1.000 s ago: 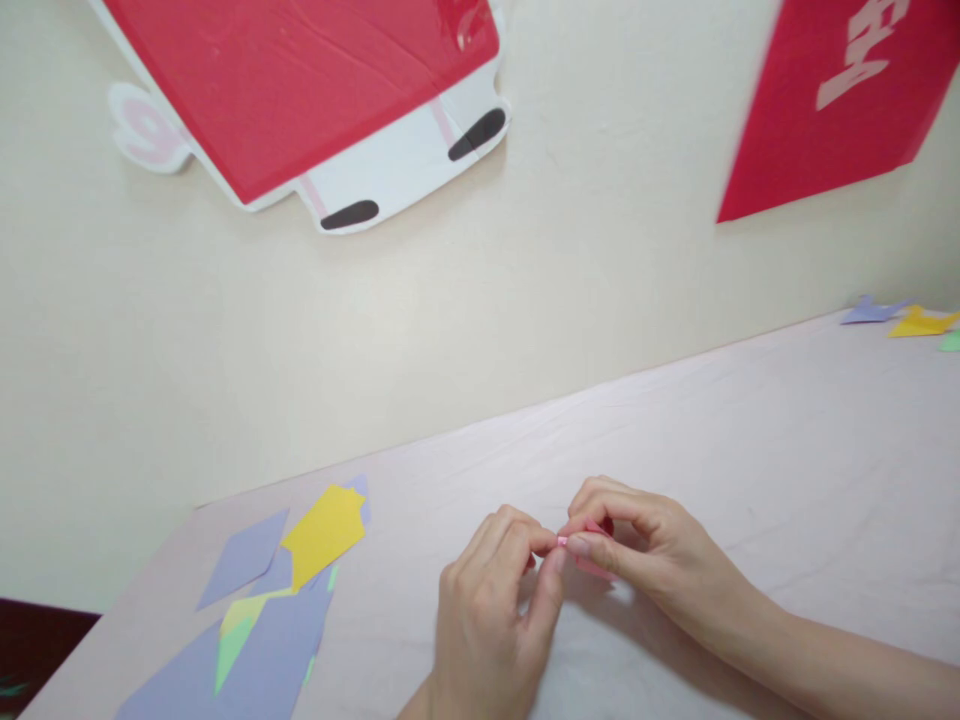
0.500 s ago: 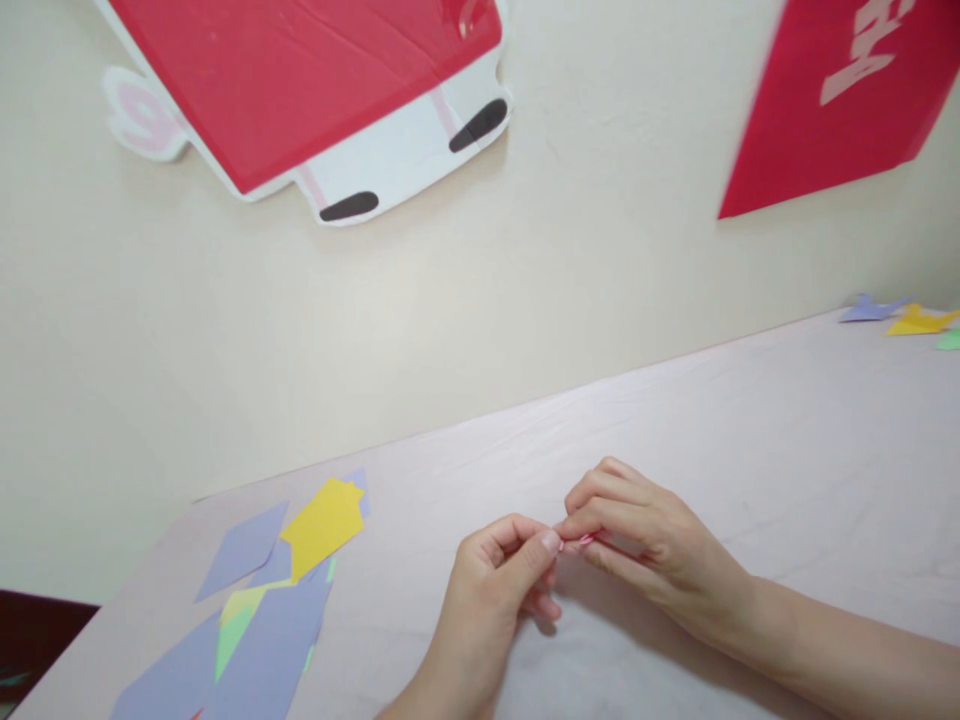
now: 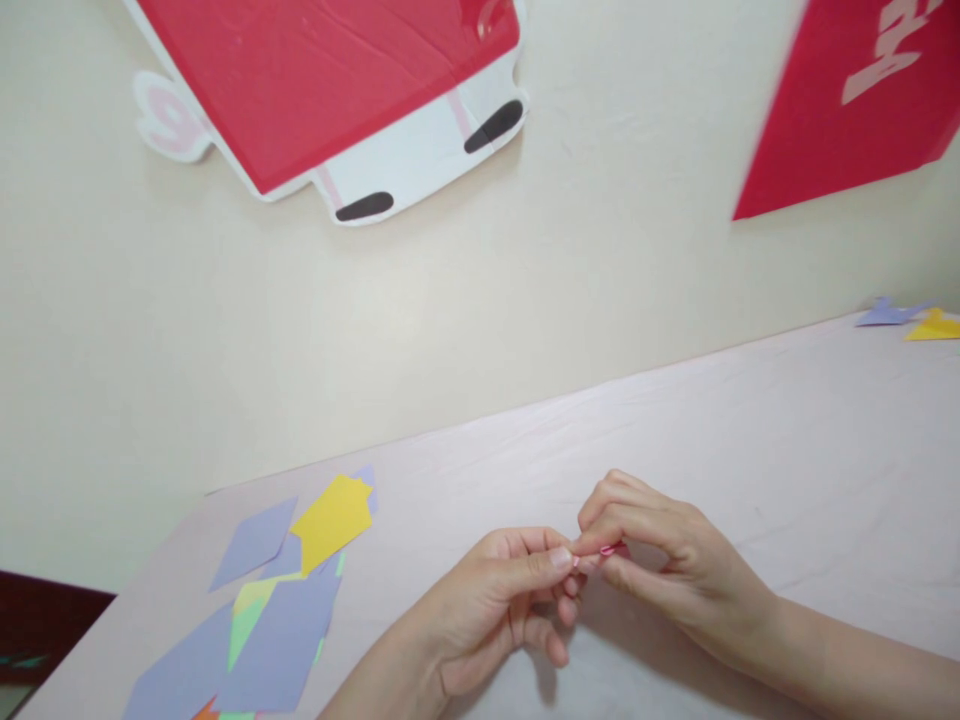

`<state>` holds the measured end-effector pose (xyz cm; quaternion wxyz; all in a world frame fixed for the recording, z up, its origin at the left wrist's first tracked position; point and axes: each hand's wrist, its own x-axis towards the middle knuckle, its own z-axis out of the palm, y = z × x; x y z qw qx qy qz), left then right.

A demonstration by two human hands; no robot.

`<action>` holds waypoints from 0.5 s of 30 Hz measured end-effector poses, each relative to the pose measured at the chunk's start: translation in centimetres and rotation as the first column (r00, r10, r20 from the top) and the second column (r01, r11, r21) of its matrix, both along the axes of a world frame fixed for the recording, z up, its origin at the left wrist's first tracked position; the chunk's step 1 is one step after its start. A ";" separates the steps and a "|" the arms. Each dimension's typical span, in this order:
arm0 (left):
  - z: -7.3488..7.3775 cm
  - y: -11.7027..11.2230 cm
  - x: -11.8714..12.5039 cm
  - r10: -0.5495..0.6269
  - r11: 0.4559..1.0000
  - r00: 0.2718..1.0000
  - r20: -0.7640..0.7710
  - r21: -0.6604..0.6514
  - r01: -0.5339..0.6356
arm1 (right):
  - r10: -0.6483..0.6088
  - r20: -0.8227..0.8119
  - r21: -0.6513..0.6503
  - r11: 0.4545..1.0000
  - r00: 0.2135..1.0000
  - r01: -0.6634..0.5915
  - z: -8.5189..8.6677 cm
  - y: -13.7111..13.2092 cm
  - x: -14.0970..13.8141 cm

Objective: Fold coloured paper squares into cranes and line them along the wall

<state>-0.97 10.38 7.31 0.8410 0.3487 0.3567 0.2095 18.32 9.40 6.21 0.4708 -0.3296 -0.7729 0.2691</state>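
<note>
My left hand (image 3: pixel 499 610) and my right hand (image 3: pixel 664 560) meet fingertip to fingertip just above a pale pink cloth-covered table (image 3: pixel 787 430). Between them they pinch a small folded pink paper (image 3: pixel 609 549), of which only a thin sliver shows. My right hand's fingers curl over most of it. My left hand is turned palm up, thumb and forefinger pressed on the paper's left end, the other fingers curled.
Loose cut paper sheets lie at the table's left end: a yellow piece (image 3: pixel 332 518) and purple pieces (image 3: pixel 277 640). Small folded paper shapes (image 3: pixel 911 318) sit at the far right. A cream wall with red posters (image 3: pixel 330 80) rises right behind the table.
My left hand has rolled from knuckles-up to palm-up while staying pinched on the pink paper. Less of the paper shows now. The view has shifted slightly.
</note>
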 end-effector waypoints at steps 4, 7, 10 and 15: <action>0.1 -0.1 0.3 0.069 0.982 0.991 -0.113 0.183 -0.047 | -0.014 -0.065 -0.183 0.983 0.998 0.002 -0.1 0.0 0.0; 0.4 -0.5 0.9 0.202 0.902 0.949 -0.241 0.424 -0.085 | -0.057 -0.111 -0.290 0.957 0.992 0.022 -0.3 0.2 0.0; 0.5 -1.0 1.3 0.348 0.755 0.879 -0.326 0.653 -0.057 | -0.076 -0.140 -0.343 0.939 0.987 0.024 -0.5 0.3 0.0; 0.4 -1.6 1.5 0.500 0.533 0.798 -0.337 0.846 0.024 | -0.093 -0.127 -0.342 0.939 0.988 0.045 -0.5 0.1 -0.1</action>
